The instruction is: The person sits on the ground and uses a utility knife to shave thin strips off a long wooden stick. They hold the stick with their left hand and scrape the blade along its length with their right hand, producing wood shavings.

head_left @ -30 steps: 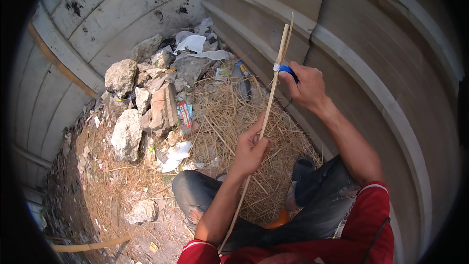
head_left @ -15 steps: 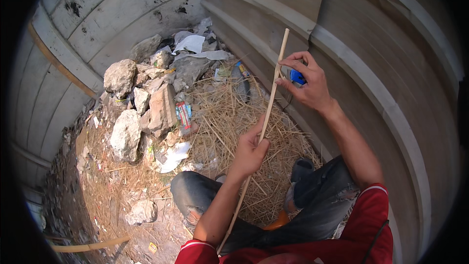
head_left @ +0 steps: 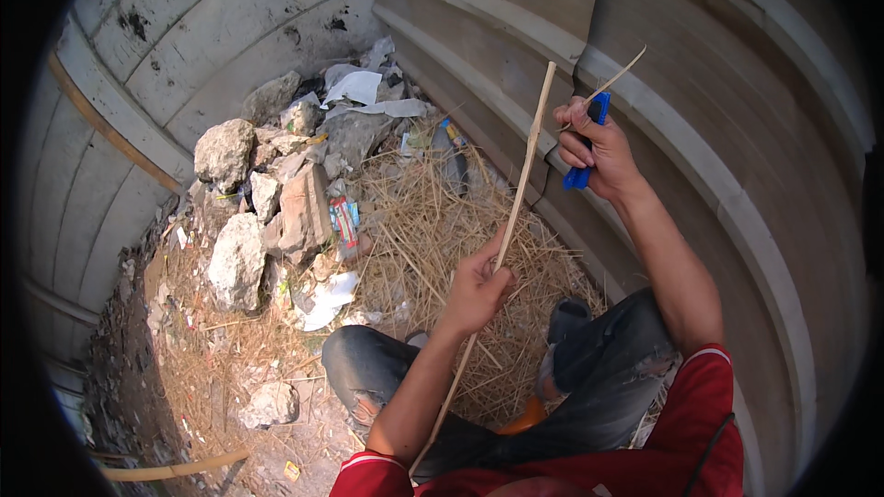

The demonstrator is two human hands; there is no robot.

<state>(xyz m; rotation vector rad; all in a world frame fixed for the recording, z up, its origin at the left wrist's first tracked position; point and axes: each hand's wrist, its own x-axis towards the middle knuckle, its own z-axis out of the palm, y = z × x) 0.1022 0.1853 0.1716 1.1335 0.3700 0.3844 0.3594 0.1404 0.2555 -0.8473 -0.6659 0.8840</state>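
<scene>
My left hand point(head_left: 479, 293) is closed round a long, thin, pale wooden stick point(head_left: 525, 175), which slants from my lap up and away to the right. Roughness shows along its upper part. To the right of the stick's upper end, apart from it, my right hand point(head_left: 603, 155) is raised. A thin, curved peeled strip point(head_left: 623, 73) is pinched between its thumb and finger. The same hand also holds a blue utility knife point(head_left: 577, 177) against the palm; its blade cannot be made out.
Dry straw point(head_left: 424, 221) covers the ground between my legs and beyond. Left of it lie pale rocks point(head_left: 236, 262), a reddish block point(head_left: 304, 207) and paper litter point(head_left: 329, 302). A ribbed sheet wall point(head_left: 737, 175) rises close on the right; another wall point(head_left: 249, 28) stands behind the rocks.
My right hand has drawn away from the stick to the right, carrying the thin strip that was at the stick. The blue knife shows more fully. My left hand keeps its hold.
</scene>
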